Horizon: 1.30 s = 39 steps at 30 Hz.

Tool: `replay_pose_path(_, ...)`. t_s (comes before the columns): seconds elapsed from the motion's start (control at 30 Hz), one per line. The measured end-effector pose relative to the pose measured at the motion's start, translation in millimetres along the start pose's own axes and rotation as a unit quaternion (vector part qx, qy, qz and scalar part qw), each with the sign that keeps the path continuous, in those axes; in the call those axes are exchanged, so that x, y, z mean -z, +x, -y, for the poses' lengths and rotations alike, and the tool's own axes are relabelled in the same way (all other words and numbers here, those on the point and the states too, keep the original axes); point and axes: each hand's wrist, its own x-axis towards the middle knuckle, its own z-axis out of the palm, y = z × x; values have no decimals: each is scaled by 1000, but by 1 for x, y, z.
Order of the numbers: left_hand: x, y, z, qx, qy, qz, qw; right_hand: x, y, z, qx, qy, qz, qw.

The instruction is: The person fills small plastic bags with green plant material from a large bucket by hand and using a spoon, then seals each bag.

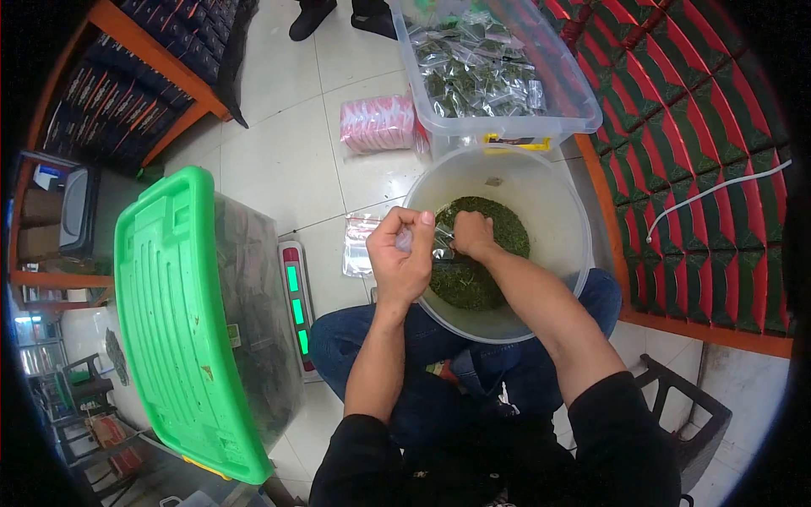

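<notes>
My left hand (400, 258) is closed, its thumb up, on a small clear plastic bag (442, 245) at the near left rim of a round translucent tub (557, 220). Loose green dried leaves (473, 287) cover the tub's bottom. My right hand (473, 234) reaches into the tub beside the bag, over the leaves. Its fingers are curled together, and what they hold is hidden. A stack of flat clear bags (359, 245) lies on the floor left of my left hand.
A clear bin (507, 125) beyond the tub holds many filled bags. A pink packet bundle (378, 124) and a scale with green displays (296, 308) are on the floor. A green-lidded box (182, 329) stands left, boxed shelves (701, 169) right. Someone's shoes (312, 19) show at the top.
</notes>
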Motion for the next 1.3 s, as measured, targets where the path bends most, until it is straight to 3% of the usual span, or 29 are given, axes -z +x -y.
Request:
replay_pose_path(0.07,-2,0,8,-60,59,-2,996,3,3,-2,-15,33,20,999)
replay_pose_path(0.17,2,0,13,-69,98,4,993,29,-3,-1,13,26,45,999)
replay_pose_path(0.23,-1,1,10,-81,129,12,988,55,-9,-6,145,25,49,988)
replay_pose_path(0.27,-5,2,7,-92,159,16,983,69,-20,-10,146,25,42,988)
replay_pose_path(0.33,-9,4,-2,-106,190,33,975,107,-57,-10,281,-9,-139,950)
replay_pose_path(0.4,-15,3,-8,-121,227,52,965,131,-85,-17,295,50,-189,935)
replay_pose_path(0.47,-21,7,-3,-307,386,48,868,144,-102,-27,313,110,-241,912)
replay_pose_path(0.5,-22,4,1,-260,397,63,878,146,-110,-30,313,186,-234,901)
replay_pose_path(0.53,-25,1,1,-276,402,61,871,149,-115,-32,316,262,-227,884)
replay_pose_path(0.6,-31,-8,1,-162,402,67,899,147,-123,-36,324,305,-249,860)
replay_pose_path(0.63,-33,-10,2,-177,411,66,892,146,-126,-38,322,343,-258,844)
replay_pose_path(0.7,-34,-14,6,-51,318,38,946,143,-135,-41,309,404,-243,826)
replay_pose_path(0.73,-35,-14,6,-61,327,38,942,141,-137,-44,287,456,-216,814)
replay_pose_path(0.77,-36,-14,7,-27,260,31,965,132,-130,-47,315,506,-215,774)
replay_pose_path(0.83,-41,-19,-1,39,148,24,988,129,-134,-45,304,558,-203,745)
replay_pose_path(0.9,-43,-21,0,21,149,28,988,137,-141,-46,289,602,-193,719)
replay_pose_path(0.97,-44,-21,1,6,132,15,991,149,-153,-52,287,527,-196,775)
replay_pose_path(1.0,-49,-21,2,11,137,17,990,146,-152,-55,282,533,-195,774)
replay_pose_path(1.07,-57,-21,5,-144,172,64,972,142,-145,-56,365,486,-295,737)
replay_pose_path(1.13,-58,-22,4,-103,189,56,975,136,-138,-59,339,498,-306,737)
replay_pose_path(1.23,-62,-23,11,-164,206,39,964,136,-138,-59,308,530,-305,729)
replay_pose_path(1.3,-62,-22,11,-145,218,15,965,132,-138,-55,317,542,-296,720)
